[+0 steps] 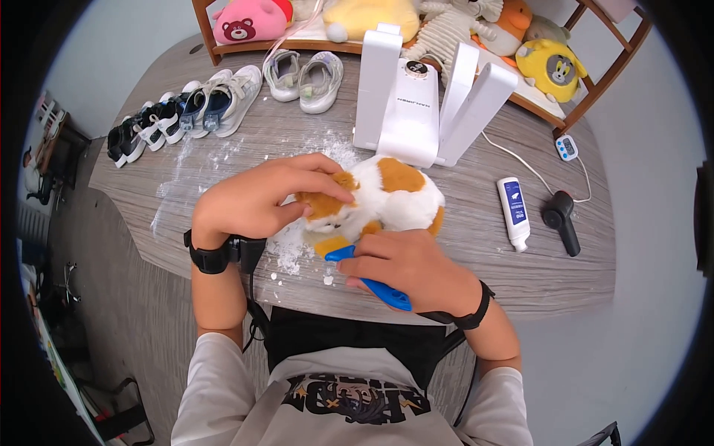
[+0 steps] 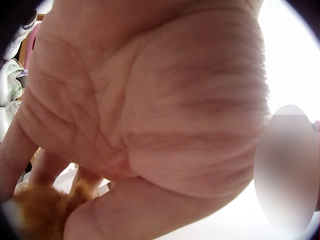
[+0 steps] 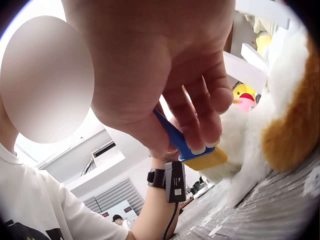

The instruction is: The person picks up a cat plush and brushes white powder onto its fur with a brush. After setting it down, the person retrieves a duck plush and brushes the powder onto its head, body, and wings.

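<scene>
A plush animal point(image 1: 407, 208) in white and orange-brown fur lies on its side on the table. The left hand point(image 1: 264, 195) rests on its head, fingers spread over the orange fur; the left wrist view shows the palm point(image 2: 145, 100) above orange fur point(image 2: 42, 207). Between thumb and fingers the right hand point(image 1: 416, 271) grips a blue-handled brush point(image 1: 387, 294) with a yellow band point(image 1: 332, 245). In the right wrist view the brush's pale bristles point(image 3: 220, 172) are against the white fur, beside the right hand point(image 3: 160, 75).
White powder point(image 1: 288, 249) is scattered around the plush. Several shoes point(image 1: 242, 100) line the back left. A white device point(image 1: 413, 111) stands behind the plush, with a shelf point(image 1: 550, 115) of soft toys beyond. A tube point(image 1: 514, 213), a black handheld device point(image 1: 561, 221) and a small timer point(image 1: 567, 147) are at the right.
</scene>
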`<state>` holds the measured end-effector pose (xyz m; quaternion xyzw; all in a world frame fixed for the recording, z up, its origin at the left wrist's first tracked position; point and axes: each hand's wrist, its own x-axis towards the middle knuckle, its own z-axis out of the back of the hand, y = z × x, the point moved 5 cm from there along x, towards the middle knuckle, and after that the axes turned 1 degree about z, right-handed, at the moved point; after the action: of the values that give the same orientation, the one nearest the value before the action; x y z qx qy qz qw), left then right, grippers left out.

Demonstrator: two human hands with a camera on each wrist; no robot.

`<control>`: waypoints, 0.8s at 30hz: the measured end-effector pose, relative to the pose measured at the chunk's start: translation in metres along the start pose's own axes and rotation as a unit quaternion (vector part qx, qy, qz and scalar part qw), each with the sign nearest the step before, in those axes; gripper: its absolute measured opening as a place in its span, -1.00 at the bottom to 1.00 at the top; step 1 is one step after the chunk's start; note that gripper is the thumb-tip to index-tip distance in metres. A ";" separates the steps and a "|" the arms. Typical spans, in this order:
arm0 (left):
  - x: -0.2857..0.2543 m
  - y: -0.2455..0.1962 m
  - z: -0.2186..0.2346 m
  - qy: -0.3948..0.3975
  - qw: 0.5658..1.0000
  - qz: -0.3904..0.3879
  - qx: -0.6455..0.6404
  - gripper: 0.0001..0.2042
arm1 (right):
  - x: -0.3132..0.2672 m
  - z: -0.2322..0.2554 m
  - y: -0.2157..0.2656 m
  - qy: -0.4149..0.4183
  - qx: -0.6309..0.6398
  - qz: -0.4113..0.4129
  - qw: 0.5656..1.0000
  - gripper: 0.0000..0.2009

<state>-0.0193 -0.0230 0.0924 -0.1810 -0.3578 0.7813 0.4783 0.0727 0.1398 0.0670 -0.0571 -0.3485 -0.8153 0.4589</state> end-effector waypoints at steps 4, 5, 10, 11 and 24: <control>-0.001 -0.002 0.000 0.013 1.000 0.017 -0.003 -0.44 | -0.002 0.003 0.000 0.062 0.041 -0.002 0.997 -0.87; -0.001 -0.004 0.001 0.013 1.000 0.017 0.001 -0.44 | -0.004 0.006 0.001 0.098 0.095 -0.007 0.991 -0.90; -0.003 -0.010 -0.002 0.020 0.999 0.025 0.018 -0.44 | -0.020 0.053 -0.015 -0.017 0.243 -0.044 0.969 -0.90; -0.002 -0.012 -0.004 0.018 0.999 0.022 0.021 -0.44 | -0.024 0.061 -0.022 -0.033 0.276 -0.069 0.958 -0.90; 0.004 -0.008 -0.012 -0.048 0.992 0.066 0.101 -0.27 | -0.014 0.037 -0.018 0.001 0.214 -0.085 0.973 -0.84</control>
<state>-0.0083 -0.0126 0.0901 -0.1166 -0.2869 0.8511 0.4240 0.0580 0.1786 0.0793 0.0731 -0.5176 -0.7582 0.3896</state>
